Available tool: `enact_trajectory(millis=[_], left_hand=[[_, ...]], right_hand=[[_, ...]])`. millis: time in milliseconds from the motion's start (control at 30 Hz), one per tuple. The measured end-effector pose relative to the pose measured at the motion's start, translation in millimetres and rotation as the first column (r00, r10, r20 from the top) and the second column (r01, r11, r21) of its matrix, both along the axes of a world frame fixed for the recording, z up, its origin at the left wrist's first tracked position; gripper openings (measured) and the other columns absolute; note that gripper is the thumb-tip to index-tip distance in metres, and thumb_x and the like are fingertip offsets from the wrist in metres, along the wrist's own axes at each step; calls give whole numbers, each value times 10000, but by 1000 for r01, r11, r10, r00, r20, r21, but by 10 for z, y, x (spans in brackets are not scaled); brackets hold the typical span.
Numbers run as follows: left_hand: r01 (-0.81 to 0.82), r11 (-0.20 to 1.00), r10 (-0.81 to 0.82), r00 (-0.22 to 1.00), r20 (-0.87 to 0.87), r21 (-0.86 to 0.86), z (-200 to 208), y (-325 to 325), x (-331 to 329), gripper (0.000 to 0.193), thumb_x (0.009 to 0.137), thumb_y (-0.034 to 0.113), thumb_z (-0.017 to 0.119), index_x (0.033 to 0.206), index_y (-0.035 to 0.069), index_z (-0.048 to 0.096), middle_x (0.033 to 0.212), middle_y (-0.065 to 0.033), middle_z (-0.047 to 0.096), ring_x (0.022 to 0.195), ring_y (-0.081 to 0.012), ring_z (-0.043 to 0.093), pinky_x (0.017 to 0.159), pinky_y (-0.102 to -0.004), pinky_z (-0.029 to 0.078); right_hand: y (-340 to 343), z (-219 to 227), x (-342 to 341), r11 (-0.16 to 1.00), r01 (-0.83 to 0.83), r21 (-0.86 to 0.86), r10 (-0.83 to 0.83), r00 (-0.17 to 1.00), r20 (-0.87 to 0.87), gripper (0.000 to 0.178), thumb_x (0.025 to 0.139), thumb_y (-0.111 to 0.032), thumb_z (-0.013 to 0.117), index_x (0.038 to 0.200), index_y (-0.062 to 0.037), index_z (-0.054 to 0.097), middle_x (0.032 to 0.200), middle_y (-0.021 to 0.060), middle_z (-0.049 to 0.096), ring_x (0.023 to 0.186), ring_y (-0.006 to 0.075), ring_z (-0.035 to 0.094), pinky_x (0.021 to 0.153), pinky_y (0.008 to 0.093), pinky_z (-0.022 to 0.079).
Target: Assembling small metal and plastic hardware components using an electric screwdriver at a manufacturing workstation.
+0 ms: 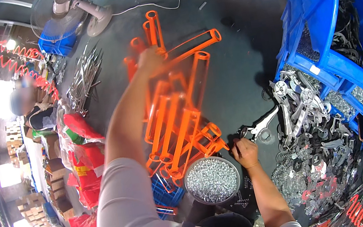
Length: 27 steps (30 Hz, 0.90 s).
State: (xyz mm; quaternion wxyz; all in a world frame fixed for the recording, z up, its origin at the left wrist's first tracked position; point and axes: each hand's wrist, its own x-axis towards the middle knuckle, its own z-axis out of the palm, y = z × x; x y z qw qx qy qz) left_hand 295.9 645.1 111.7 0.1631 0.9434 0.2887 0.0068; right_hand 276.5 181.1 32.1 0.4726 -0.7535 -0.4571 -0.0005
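My left hand (pixel 151 60) is stretched forward over a heap of orange caulking-gun frames (pixel 175 126). It touches the far ones; motion smears its fingers, so its grip is unclear. Long and half-round, the frames have ring ends and lie crosswise on one another. My right hand (pixel 246 151) is closed at the right of the heap, on the dark end of a silver caulking-gun handle (pixel 263 122). The handle points up and to the right from the fingers. Between my arms, close to my body, stands a round bowl (pixel 238 189) full of small shiny metal parts.
Silver handles (pixel 298 99) and small loose parts (pixel 305 174) are piled right of my right hand. Blue bins (pixel 315 30) rise behind them. Thin metal rods (pixel 86 78) lie at far left, near a fan (pixel 98 20). Red bags (pixel 86 164) line the left edge. A person (pixel 39 112) is beyond.
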Motion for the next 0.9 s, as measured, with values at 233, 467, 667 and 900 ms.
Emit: enact_trajectory(millis=[233, 467, 667, 900], left_hand=[[-274, 810, 155, 953, -260, -519, 1609, -1451, -1048, 299, 714, 137, 664, 977, 9, 601, 720, 13, 596, 634, -34, 562, 504, -229, 445], [-158, 475, 271, 962, -27, -866, 703, -2263, -2640, 388, 792, 91, 662, 1154, 31, 538, 1021, -53, 583, 929, -141, 592, 793, -289, 486], [36, 984, -41, 999, -21, -175, 576, -2658, -2384, 387, 813, 128, 612, 1188, 53, 550, 1217, -160, 501, 1055, -321, 526, 892, -385, 436], [147, 966, -161, 986, -51, -211, 757, -2630, -2303, 473, 805, 292, 662, 1201, 58, 554, 1210, -164, 546, 1000, -323, 572, 867, -387, 471]], right_hand=[[-221, -62, 126, 997, 75, -8, -75, 997, 24, 145, 673, -26, 628, 815, -23, 596, 634, 106, 524, 548, 283, 551, 491, 368, 447], [-153, -26, 72, 998, 46, -39, -46, 999, 0, 139, 671, -34, 633, 803, -37, 589, 662, 106, 547, 576, 281, 562, 513, 362, 466], [-174, -41, 81, 997, 55, -58, -53, 998, 35, 168, 685, -36, 629, 849, -47, 594, 657, 94, 538, 560, 270, 547, 498, 361, 450], [-149, -45, 69, 997, 74, -35, -73, 996, 48, 170, 687, -47, 633, 852, -61, 596, 671, 92, 548, 570, 270, 555, 501, 361, 452]])
